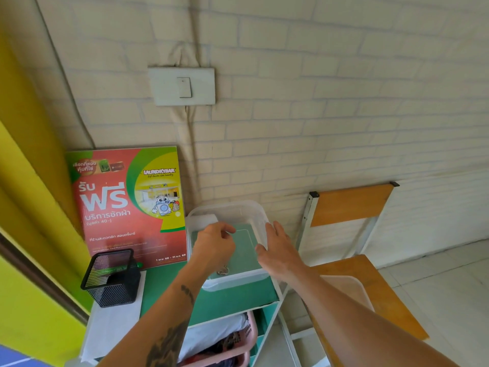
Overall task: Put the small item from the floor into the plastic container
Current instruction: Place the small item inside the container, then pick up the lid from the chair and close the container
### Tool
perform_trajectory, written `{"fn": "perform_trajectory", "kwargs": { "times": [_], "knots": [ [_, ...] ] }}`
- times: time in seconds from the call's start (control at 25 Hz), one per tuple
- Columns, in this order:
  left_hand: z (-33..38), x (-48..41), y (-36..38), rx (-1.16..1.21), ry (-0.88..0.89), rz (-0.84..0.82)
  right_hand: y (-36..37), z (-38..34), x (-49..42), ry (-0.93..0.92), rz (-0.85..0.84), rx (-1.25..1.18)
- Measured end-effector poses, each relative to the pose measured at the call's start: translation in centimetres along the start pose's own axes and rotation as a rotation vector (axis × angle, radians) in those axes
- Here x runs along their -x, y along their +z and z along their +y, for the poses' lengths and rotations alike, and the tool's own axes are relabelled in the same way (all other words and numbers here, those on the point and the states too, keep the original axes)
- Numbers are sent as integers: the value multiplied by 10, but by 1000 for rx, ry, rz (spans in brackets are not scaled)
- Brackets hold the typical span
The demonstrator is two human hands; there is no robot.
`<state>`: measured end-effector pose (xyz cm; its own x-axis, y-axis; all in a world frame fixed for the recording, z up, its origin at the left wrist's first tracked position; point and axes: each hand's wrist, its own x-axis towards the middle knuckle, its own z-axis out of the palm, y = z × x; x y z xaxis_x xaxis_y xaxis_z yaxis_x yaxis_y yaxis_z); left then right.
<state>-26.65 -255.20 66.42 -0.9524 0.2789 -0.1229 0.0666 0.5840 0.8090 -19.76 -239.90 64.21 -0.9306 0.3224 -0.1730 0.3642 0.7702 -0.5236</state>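
At far left, a black mesh basket (112, 278) sits on the green shelf top (238, 300), with a red laundry poster (127, 205) propped against the wall behind it. Neither crowds your working zone.

Your left hand (214, 245) hovers over the clear plastic container (254, 215), fingers curled loosely inward; you cannot tell whether anything is pinched in them. Below that wrist, a small metallic item (222, 270), ring-like, appears to lie on the container floor near its front wall. Judgement: the drop looks done, or very nearly so; what is left is only to draw the hand clear.

Your right hand (277, 250) lies flat and spread against the container's right wall, holding nothing, steadying it.

Room: the container's right side sits close to the shelf's right edge, so a push rightward risks tipping it off. A wooden chair (352, 207) stands just beside on the right, narrowing that side. Straight up and back toward you is open.
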Motion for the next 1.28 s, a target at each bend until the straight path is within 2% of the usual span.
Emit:
{"fn": "perform_trajectory", "kwargs": {
  "times": [0.12,0.28,0.52,0.64,0.76,0.96,1.28],
  "knots": [
    [24,6,11,37,71,-2,-24,17,9,-31,35,-56],
    [65,14,45,82,163,-82,-60,60,23,-19,36,-118],
    [112,31,150,105,215,-123,-96,174,35,121,7,-131],
    [116,41,217,83,155,-148,-101,242,40,215,-40,-104],
    [98,43,289,-24,72,-178,-94,307,39,300,-96,-85],
    [48,41,391,-355,-1,-273,-52,396,29,369,-182,-60],
    [-42,12,498,-633,-27,-364,38,494,-15,450,-254,-83]
  ]
}}
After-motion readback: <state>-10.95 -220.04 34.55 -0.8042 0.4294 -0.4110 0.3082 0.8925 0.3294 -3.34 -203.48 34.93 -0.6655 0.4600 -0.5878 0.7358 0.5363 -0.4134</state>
